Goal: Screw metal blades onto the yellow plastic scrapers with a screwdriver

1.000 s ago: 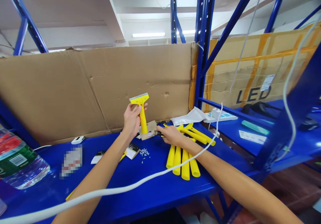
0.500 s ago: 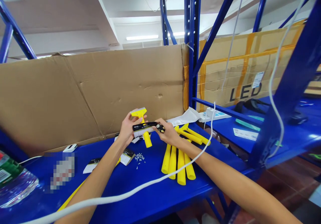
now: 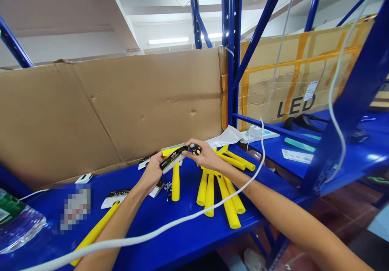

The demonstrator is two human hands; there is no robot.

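My left hand (image 3: 152,170) is closed on the left end of a slim black-and-white packet (image 3: 173,160). My right hand (image 3: 203,154) pinches the packet's right end. It also grips a screwdriver with a black-and-yellow handle (image 3: 195,149), whose shaft I cannot make out. Just behind the packet is a yellow scraper (image 3: 175,184), its handle pointing towards me and its head partly covered; whether fingers touch it is hidden. Several small screws (image 3: 168,187) lie left of that handle. Several more yellow scrapers (image 3: 209,194) are piled beside and below my right hand.
A white cable (image 3: 170,225) hangs across the front, over my forearms. More packets (image 3: 115,198) and a long yellow handle (image 3: 99,230) lie at left, near a large bottle (image 3: 21,222). Cardboard (image 3: 152,101) walls the back; a blue post (image 3: 234,60) and a power strip (image 3: 264,133) stand right.
The yellow scraper has come down from the raised left hand to behind the packet, its handle now lower. The packet's right end has tilted up. Some piled scrapers have shifted.
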